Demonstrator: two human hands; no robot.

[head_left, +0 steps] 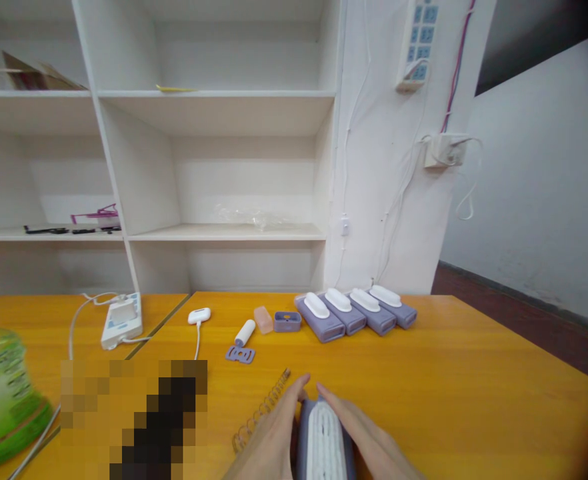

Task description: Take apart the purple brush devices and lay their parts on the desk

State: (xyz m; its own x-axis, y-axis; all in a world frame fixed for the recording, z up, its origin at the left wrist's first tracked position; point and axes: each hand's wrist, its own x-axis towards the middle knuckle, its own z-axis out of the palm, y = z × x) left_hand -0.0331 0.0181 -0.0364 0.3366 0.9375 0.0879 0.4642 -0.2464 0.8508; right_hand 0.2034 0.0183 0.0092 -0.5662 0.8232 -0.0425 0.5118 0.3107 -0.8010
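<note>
At the bottom centre stands a purple-grey plastic case [301,443] with a white ribbed piece [324,440] on its near face. My left hand [274,437] presses along its left side and my right hand [369,437] along its right, fingertips almost meeting at the far end. The frame cuts off the near part of the case. Just left of my left hand lies a long metal coil spring [261,413]. Farther off are a flat purple plate with cut-outs [240,354], a white cylinder [245,332], a pinkish block [263,320] and a small open purple frame [287,322].
Several purple cases [327,327] with white oval tops line the table's back edge. A white plug-like device [199,316] trails a cable. Left are a power strip [119,327] and a green-labelled bottle [7,393]. Shelves [224,232] rise behind. A pixelated patch hides the lower left.
</note>
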